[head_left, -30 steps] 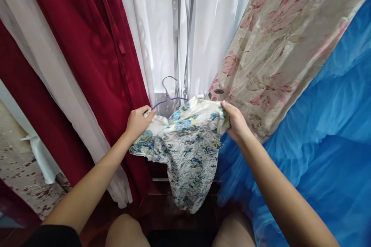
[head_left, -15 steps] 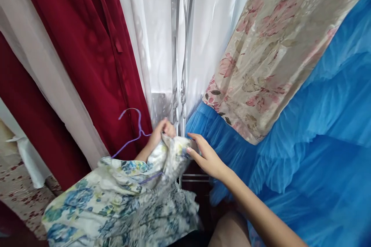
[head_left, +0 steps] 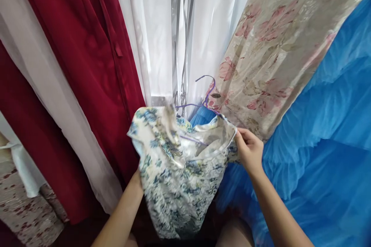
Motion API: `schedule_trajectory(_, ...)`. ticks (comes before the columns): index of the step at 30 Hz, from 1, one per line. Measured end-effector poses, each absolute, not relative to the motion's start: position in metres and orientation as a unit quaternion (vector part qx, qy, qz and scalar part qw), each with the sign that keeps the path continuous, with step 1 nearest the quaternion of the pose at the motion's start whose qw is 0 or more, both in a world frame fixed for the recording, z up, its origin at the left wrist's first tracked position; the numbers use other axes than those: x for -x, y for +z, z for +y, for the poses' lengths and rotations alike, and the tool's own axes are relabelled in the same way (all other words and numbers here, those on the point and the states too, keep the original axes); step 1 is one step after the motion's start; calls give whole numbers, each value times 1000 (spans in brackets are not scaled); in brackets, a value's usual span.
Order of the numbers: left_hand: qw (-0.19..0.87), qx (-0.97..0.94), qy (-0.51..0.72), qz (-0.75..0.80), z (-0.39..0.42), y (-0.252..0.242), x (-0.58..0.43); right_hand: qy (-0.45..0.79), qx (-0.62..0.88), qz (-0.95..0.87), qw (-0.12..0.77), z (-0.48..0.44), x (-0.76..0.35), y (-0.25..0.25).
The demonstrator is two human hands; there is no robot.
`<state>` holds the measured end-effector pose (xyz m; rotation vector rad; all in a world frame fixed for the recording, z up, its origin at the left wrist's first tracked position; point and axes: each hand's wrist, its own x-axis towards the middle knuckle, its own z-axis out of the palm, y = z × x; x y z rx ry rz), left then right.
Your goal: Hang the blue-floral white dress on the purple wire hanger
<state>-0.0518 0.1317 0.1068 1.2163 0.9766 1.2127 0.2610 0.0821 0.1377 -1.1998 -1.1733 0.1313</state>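
Note:
A white blouse (head_left: pixel 185 185) with blue, green and yellow flowers hangs in front of me, its body crinkled. The purple wire hanger (head_left: pixel 213 87) is partly inside it, the hook and one shoulder rising above the neckline at the right. My right hand (head_left: pixel 249 146) is closed, pinching the edge of the blouse at its right side. On the other side, my left hand (head_left: pixel 139 180) reaches behind or under the blouse near its left sleeve. The cloth hides its fingers.
Dark red cloth (head_left: pixel 87 46) and a pale pink length (head_left: pixel 55 58) hang on the left. White curtains (head_left: pixel 158 38) and a metal stand (head_left: pixel 175 27) are at the centre. To the right hang a beige floral garment (head_left: pixel 269 54) and a blue tulle skirt (head_left: pixel 327 177).
The blouse has been raised and spread out toward the right. The hanger moved from the left side to the right of the neckline. My right hand closed on the blouse's edge; my left went behind it.

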Motion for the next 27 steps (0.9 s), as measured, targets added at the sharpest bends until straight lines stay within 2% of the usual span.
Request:
schedule_trajectory(4,574,-416,577,406,107,72,72,65,527,-558,638,117,-267,157)
schedule_trajectory(7,546,-442,569,427,90,61,78,83,531,-599,593,125,-261,159)
schedule_trajectory(12,515,-484,584,398,71,69,81,86,558,-629,534,111,-249,155)
schedule_trajectory(18,527,-361,629,444,63,82,83,173,522,-618,561,109,-246,177)
schedule_trajectory(23,521,-388,631,424,60,89,73,226,495,-607,580,109,-246,193)
schedule_trajectory(27,517,-329,641,461,50,72,65,239,506,-655,508,97,-247,182)
